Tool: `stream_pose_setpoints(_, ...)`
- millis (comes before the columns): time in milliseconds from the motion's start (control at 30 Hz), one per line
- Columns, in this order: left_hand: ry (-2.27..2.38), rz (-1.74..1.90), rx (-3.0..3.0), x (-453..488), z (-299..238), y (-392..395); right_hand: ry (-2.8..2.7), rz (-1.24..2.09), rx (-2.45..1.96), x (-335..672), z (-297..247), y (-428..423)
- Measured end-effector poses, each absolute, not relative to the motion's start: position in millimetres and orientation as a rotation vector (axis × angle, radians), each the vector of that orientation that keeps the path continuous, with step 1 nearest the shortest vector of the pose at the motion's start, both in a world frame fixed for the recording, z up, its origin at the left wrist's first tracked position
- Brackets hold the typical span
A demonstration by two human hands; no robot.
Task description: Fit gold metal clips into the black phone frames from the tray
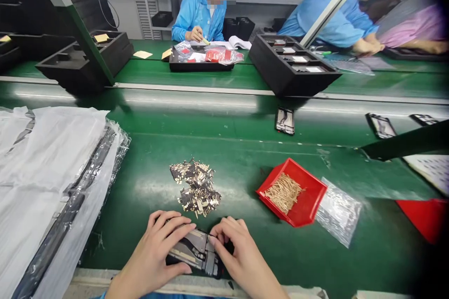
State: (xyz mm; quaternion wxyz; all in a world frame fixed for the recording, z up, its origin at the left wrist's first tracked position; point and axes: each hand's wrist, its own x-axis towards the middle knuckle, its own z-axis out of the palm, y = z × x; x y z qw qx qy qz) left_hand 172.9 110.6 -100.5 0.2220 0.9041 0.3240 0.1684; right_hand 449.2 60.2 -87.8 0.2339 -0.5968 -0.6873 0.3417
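Work appears unfinished: an uncovered phone assembly (197, 251) lies on the green bench (242, 149), loose black-and-gold parts (198, 189) piled beyond. The left hand (159, 250) grips its sides; the right hand (236, 247) bunches its fingertips there, anything pinched hidden.

A green bench (140, 187) carries a pile of small black-and-gold parts (199, 191). With that pile as the dial's centre, a phone-like device (192, 248) lies at 6 o'clock by the near edge, white sheeting (59, 149) at 9, a similar device (285, 120) at 2, a tilted-looking red bin (310, 203) at 3, and a flat clear bag (339, 212) beside it, towards 4.
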Motion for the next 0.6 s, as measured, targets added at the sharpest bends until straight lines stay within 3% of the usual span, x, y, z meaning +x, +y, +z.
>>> stream_pose_setpoints(600,0.88,0.477,2.481,172.7,-99.3,110.6,-1.866,0.79,-1.583,442.6,-97.0,52.9)
